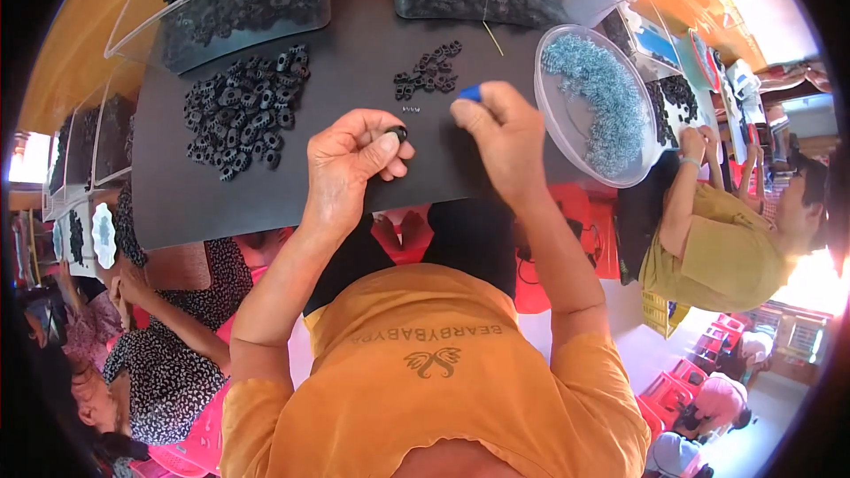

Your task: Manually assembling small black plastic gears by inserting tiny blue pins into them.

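Observation:
My left hand (348, 159) pinches a small black plastic part (398, 134) between thumb and fingertips, just above the dark table mat. To its right, my right hand (506, 131) is closed round a blue piece (469, 94); only its end shows beyond the fingers, so its kind is hidden. Between and beyond the hands lies a tiny metal spring (411, 110). Just past it is a small cluster of black plastic parts (428, 73). A larger heap of the same parts (243, 113) spreads to the left of my left hand.
A round clear tub (567, 147) of bluish springs (611, 115) stands right of my right hand. Clear bins (257, 35) of black parts line the far side. A thin yellowish stick (493, 39) lies ahead. People (717, 230) work at both sides.

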### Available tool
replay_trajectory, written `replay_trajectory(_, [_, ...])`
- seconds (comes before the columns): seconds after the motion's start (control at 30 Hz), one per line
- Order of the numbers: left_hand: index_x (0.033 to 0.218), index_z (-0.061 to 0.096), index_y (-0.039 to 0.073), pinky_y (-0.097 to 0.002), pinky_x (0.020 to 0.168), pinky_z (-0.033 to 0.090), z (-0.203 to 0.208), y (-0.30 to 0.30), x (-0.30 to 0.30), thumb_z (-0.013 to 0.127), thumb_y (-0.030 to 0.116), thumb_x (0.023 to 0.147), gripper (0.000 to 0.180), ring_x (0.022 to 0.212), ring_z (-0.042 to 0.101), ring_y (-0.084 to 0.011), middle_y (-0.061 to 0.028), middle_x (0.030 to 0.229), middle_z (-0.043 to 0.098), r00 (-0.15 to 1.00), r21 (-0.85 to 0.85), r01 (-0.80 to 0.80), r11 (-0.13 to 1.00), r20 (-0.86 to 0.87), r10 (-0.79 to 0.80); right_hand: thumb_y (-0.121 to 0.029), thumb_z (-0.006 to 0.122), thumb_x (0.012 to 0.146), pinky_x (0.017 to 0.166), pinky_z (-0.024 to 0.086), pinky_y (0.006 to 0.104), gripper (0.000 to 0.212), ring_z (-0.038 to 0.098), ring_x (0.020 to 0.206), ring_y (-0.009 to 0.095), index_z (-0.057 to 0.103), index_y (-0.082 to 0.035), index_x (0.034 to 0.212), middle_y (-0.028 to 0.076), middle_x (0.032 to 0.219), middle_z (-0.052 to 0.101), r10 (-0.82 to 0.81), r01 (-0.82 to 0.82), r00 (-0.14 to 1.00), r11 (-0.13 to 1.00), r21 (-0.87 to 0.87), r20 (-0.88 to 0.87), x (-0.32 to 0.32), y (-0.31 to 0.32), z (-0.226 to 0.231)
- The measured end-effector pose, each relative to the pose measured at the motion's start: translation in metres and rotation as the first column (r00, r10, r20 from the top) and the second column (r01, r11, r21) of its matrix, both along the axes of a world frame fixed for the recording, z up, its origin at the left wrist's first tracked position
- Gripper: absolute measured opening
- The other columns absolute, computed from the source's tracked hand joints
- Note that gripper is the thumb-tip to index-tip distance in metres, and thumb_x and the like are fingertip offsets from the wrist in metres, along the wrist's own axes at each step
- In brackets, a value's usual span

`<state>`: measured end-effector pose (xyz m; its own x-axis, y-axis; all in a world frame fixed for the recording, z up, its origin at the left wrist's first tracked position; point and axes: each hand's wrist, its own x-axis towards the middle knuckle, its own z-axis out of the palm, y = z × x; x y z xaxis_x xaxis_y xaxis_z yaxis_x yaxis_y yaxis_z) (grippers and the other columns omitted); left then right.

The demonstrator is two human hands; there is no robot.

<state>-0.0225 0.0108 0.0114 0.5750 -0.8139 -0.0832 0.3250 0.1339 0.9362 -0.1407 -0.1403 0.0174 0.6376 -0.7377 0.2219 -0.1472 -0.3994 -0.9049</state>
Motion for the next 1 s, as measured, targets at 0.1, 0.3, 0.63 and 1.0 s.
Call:
replay_trajectory(0.1, [0.098,0.061,-0.002,-0.0199,0.060,0.047,-0.003,-0.002,0.001,0.061,0.007,0.089,0.013,0.064,0.058,-0.0085,-0.0066,0.080,0.066,1.000,-0.019,-0.016,1.000,-0.007,0.016,-0.009,0.067,0.075,0.071,0.046,0.0371,0.011,0.058,0.080,0.031,0.062,-0.003,0.084,0.013,0.080,0.061,-0.105,0.099,0.994,0.977,-0.190,-0.021,0.003,-0.022,-0.009])
replay_trajectory(0.3, [0.100,0.062,-0.001,-0.0190,0.058,0.046,-0.007,-0.002,0.003,0.062,0.009,0.088,0.016,0.063,0.058,-0.0079,-0.0065,0.079,0.066,1.000,-0.015,-0.027,1.000,-0.003,0.027,-0.014,0.072,0.071,0.070,0.044,0.0407,0.018,0.054,0.083,0.031,0.062,-0.004,0.083,0.012,0.082,0.057,-0.089,-0.047,0.979,0.777,-0.627,-0.184,0.020,-0.024,-0.012])
replay_trajectory(0.63, [0.101,0.062,-0.002,-0.0195,0.058,0.047,-0.012,0.000,0.003,0.062,0.007,0.088,0.015,0.062,0.058,-0.0084,-0.0084,0.080,0.067,1.000,-0.054,-0.020,0.998,-0.024,0.019,-0.009,0.072,0.069,0.070,0.044,0.0418,0.019,0.053,0.080,0.033,0.057,-0.003,0.080,0.013,0.080,0.055,-0.062,-0.131,0.959,0.770,-0.624,-0.278,0.029,-0.022,-0.007])
replay_trajectory(1.0, [0.104,0.062,-0.001,-0.0188,0.059,0.047,-0.009,0.001,0.001,0.062,0.008,0.089,0.018,0.064,0.058,-0.0075,-0.0061,0.080,0.066,0.999,-0.043,-0.034,0.998,-0.026,0.033,-0.002,0.070,0.074,0.064,0.047,0.0302,0.017,0.058,0.069,0.017,0.059,0.000,0.087,0.008,0.076,0.059,0.133,-0.131,0.991,0.990,0.057,-0.021,0.011,0.008,0.005])
